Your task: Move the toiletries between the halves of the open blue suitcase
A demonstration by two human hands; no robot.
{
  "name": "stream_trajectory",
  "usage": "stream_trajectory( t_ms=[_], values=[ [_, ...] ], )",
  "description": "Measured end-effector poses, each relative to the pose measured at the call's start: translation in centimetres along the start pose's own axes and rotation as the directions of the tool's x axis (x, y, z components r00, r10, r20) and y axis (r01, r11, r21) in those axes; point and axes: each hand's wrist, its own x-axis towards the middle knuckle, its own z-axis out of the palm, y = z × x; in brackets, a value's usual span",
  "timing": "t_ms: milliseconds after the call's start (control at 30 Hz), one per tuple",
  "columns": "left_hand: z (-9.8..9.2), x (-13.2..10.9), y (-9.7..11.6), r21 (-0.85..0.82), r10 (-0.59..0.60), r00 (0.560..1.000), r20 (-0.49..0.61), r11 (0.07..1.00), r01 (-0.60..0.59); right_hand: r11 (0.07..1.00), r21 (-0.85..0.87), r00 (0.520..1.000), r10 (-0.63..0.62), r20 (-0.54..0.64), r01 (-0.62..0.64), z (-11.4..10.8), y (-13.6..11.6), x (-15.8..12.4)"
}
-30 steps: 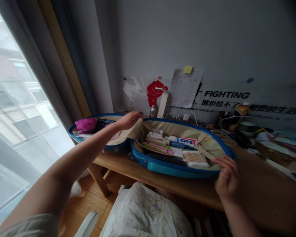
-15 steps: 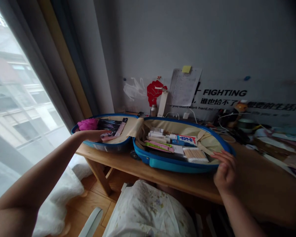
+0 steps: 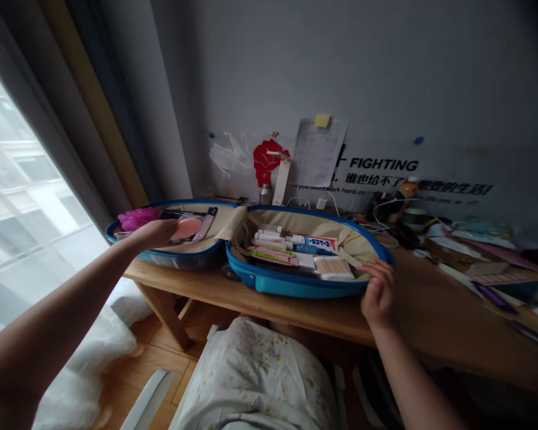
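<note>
Two halves of a blue suitcase (image 3: 296,286) lie opened out on a wooden table. My left hand (image 3: 161,232) is over the left half, its fingers closed on a rounded pink object (image 3: 188,228) whose exact kind I cannot make out. Near it lie a bright pink mesh bath puff (image 3: 138,218) and a slim pink item with a dark end (image 3: 206,224). At the right half's front corner, my right hand (image 3: 379,291) has its fingers over the rim and its thumb outside. Inside that half are cotton swabs (image 3: 333,268), a toothpaste box (image 3: 321,243), a green-and-pink packet (image 3: 273,256) and white tubes (image 3: 269,239).
Papers and a purple item (image 3: 494,297) clutter the table (image 3: 434,310) on the right. A bottle with an orange top (image 3: 409,187), a metal flask (image 3: 265,194) and a white charger (image 3: 321,203) stand by the wall. Curtains (image 3: 94,119) hang at the left.
My left hand has raised the rounded pink object from the left half's contents. My right hand stays at the suitcase rim. The whole view has shifted slightly.
</note>
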Motion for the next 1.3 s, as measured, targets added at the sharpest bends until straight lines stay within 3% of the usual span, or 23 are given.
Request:
stream_trajectory(
  t_ms=[67, 133, 200, 267, 400, 500, 667, 800, 933, 1000, 1167, 1300],
  values=[
    [-0.4, 0.5, 1.4, 0.049, -0.014, 0.999, 0.032, 0.999, 0.013, 1.000, -0.008, 1.000, 0.023, 0.005, -0.023, 0.0, 0.0, 0.0],
    [-0.8, 0.8, 4.1, 0.101, 0.038, 0.999, -0.002, 0.994, -0.038, 0.999, -0.013, 0.999, 0.034, 0.011, -0.033, -0.1, -0.1, 0.0],
    [-0.9, 0.8, 7.7, 0.148, 0.164, 0.984, -0.074, 0.977, -0.152, 1.000, -0.015, 1.000, 0.024, 0.020, -0.024, -0.1, -0.2, 0.0],
    [-0.5, 0.6, 12.0, 0.174, 0.287, 0.956, -0.066, 0.946, -0.273, 1.000, -0.012, 1.000, 0.008, 0.012, -0.008, -0.1, -0.2, 0.0],
    [1.6, -0.3, 19.4, 0.205, 0.420, 0.891, 0.173, 0.869, -0.449, 1.000, 0.002, 1.000, 0.008, -0.011, -0.008, -0.1, -0.4, 0.1],
    [3.4, -0.4, 22.5, 0.240, 0.418, 0.841, 0.343, 0.827, -0.509, 1.000, 0.002, 1.000, -0.005, -0.003, 0.005, -0.1, -0.4, 0.1],
    [4.7, 0.1, 23.3, 0.189, 0.425, 0.745, 0.514, 0.791, -0.582, 1.000, -0.007, 1.000, -0.027, 0.004, 0.027, -0.2, -0.3, 0.0],
    [4.7, 0.7, 22.7, 0.001, 0.479, 0.666, 0.572, 0.811, -0.585, 1.000, -0.006, 1.000, -0.027, 0.003, 0.027, -0.1, -0.3, -0.1],
    [4.8, 1.3, 22.4, -0.241, 0.524, 0.586, 0.618, 0.836, -0.493, 1.000, -0.013, 1.000, 0.003, 0.011, -0.002, -0.2, -0.3, -0.1],
    [5.1, 1.6, 22.1, -0.303, 0.550, 0.587, 0.595, 0.829, -0.469, 1.000, -0.014, 1.000, 0.008, 0.013, -0.008, -0.2, -0.3, -0.1],
    [6.2, 2.5, 21.4, -0.257, 0.595, 0.665, 0.452, 0.800, -0.541, 1.000, -0.004, 1.000, 0.022, -0.005, -0.022, -0.2, -0.3, 0.0],
    [7.2, 2.7, 21.2, -0.259, 0.603, 0.636, 0.482, 0.791, -0.555, 1.000, -0.009, 1.000, 0.008, -0.004, -0.008, -0.2, -0.3, 0.1]
  ],
)
